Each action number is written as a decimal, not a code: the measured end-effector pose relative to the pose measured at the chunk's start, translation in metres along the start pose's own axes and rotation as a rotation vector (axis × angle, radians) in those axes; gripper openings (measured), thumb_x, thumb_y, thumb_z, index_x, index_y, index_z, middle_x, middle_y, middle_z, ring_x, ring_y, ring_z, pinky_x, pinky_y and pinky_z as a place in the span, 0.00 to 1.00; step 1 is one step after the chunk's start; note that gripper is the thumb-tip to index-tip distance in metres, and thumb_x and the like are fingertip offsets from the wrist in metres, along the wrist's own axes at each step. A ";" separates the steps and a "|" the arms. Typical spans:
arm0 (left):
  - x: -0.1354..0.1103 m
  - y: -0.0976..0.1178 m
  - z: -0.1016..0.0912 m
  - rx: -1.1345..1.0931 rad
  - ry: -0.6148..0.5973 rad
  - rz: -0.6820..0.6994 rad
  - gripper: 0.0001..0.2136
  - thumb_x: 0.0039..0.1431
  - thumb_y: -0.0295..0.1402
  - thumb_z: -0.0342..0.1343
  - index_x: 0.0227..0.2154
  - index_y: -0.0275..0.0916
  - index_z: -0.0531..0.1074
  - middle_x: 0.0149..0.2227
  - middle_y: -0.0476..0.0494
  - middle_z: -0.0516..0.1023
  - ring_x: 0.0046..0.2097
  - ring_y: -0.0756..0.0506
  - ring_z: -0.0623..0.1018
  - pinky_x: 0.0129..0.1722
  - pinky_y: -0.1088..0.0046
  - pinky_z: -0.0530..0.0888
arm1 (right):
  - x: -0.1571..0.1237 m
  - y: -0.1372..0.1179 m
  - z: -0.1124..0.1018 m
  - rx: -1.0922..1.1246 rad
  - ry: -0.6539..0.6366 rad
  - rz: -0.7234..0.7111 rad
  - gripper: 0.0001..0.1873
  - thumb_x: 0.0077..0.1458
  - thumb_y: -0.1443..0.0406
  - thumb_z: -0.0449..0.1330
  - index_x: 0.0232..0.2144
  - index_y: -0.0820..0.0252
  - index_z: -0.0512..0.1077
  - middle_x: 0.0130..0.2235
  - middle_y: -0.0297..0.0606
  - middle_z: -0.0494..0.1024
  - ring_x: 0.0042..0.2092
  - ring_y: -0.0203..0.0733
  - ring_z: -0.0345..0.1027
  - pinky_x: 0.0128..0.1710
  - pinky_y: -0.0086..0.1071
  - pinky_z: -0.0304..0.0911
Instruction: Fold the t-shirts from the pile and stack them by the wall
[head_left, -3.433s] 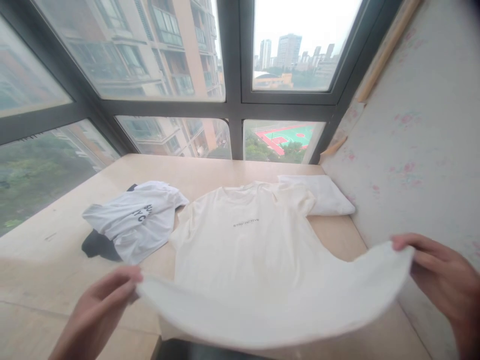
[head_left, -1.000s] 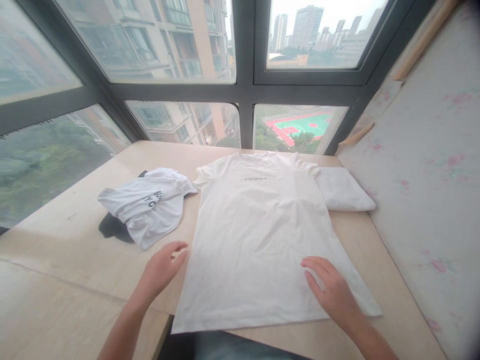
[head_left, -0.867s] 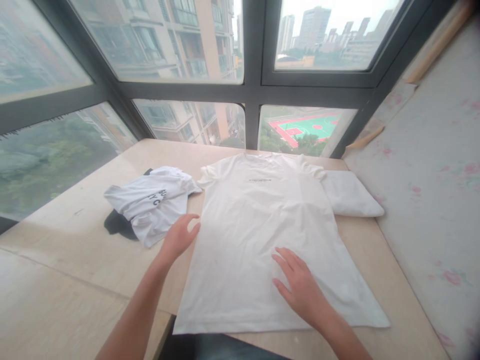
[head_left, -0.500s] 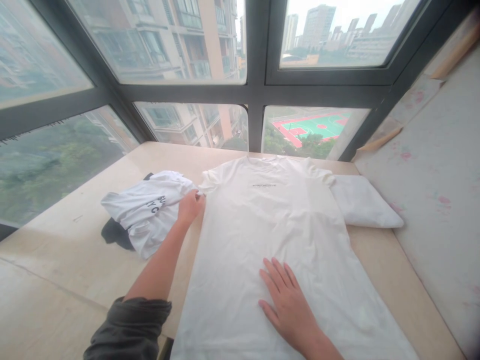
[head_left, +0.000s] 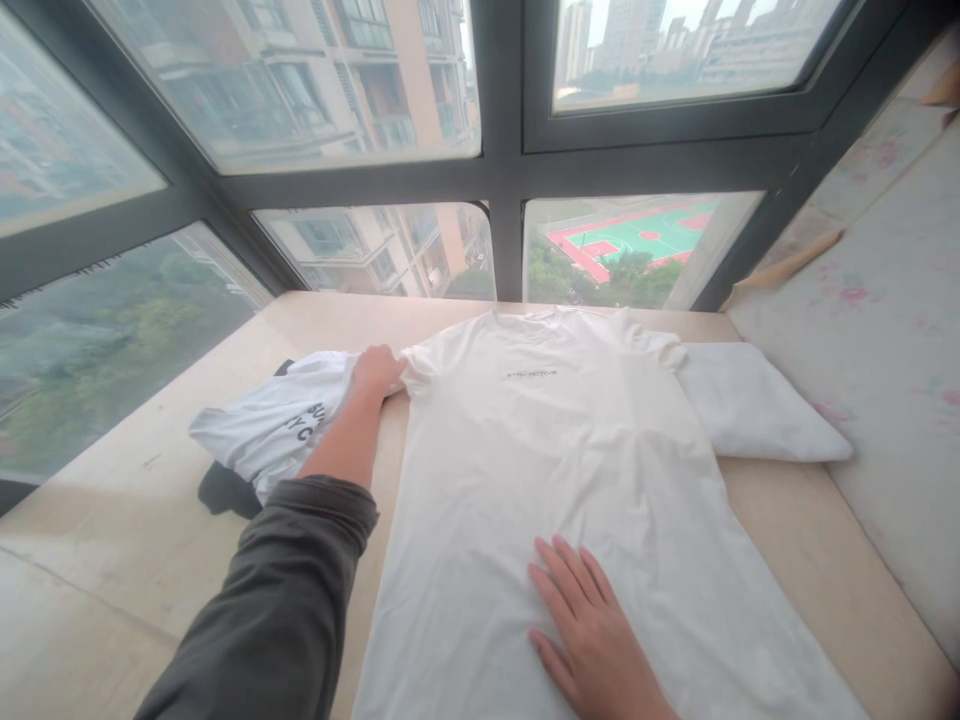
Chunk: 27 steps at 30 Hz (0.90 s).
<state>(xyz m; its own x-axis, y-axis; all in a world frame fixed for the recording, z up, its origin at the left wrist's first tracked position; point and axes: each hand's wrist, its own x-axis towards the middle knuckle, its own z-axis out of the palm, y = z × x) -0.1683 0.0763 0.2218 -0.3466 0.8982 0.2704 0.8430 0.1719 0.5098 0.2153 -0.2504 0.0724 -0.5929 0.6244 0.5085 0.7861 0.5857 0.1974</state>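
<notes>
A white T-shirt (head_left: 540, 460) lies spread out, collar toward the window, with small dark lettering across its chest. My left hand (head_left: 377, 370) is closed at the edge of its left sleeve, the fingertips partly hidden from me. Flat on the lower front of the shirt rests my right hand (head_left: 589, 625), fingers stretched out and holding nothing. Beneath and beside my left forearm is a crumpled pale shirt (head_left: 259, 410) with black letters, bunched together with a dark cloth (head_left: 227, 490).
A folded white cloth (head_left: 772, 405) lies to the right, partly under the T-shirt's other sleeve. The beige ledge (head_left: 97, 540) runs up to grey window frames (head_left: 510, 240). A floral-papered wall (head_left: 892, 370) bounds the right side.
My left hand has moved forward and slightly left along the sleeve edge, bringing more of the dark cuff into view. My right hand stays flat on the shirt. The view has shifted a little.
</notes>
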 end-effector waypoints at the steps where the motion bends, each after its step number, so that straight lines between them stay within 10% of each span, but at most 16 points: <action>1: 0.004 0.002 0.000 0.000 -0.024 0.006 0.16 0.61 0.44 0.58 0.40 0.35 0.74 0.45 0.40 0.77 0.50 0.42 0.76 0.53 0.55 0.70 | 0.000 0.000 0.000 0.000 0.003 0.000 0.27 0.59 0.61 0.58 0.60 0.60 0.66 0.68 0.42 0.58 0.68 0.54 0.49 0.65 0.47 0.48; 11: 0.008 0.019 0.015 -0.258 -0.192 -0.088 0.12 0.63 0.39 0.58 0.41 0.34 0.73 0.38 0.46 0.76 0.37 0.48 0.77 0.36 0.69 0.77 | 0.001 0.001 0.001 0.056 0.037 0.011 0.27 0.59 0.62 0.58 0.60 0.59 0.66 0.68 0.41 0.58 0.68 0.53 0.51 0.65 0.45 0.49; 27: -0.034 -0.006 0.023 -0.729 0.067 -0.276 0.15 0.65 0.39 0.56 0.50 0.35 0.70 0.46 0.42 0.75 0.41 0.47 0.78 0.39 0.66 0.78 | 0.001 0.001 0.000 0.103 0.027 0.047 0.26 0.59 0.63 0.57 0.60 0.58 0.67 0.68 0.41 0.58 0.68 0.52 0.51 0.65 0.46 0.50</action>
<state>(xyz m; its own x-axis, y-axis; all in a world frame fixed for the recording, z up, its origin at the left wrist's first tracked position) -0.1516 0.0540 0.1908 -0.5480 0.8314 0.0921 0.2474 0.0559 0.9673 0.2157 -0.2495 0.0732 -0.5499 0.6391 0.5377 0.7899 0.6071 0.0864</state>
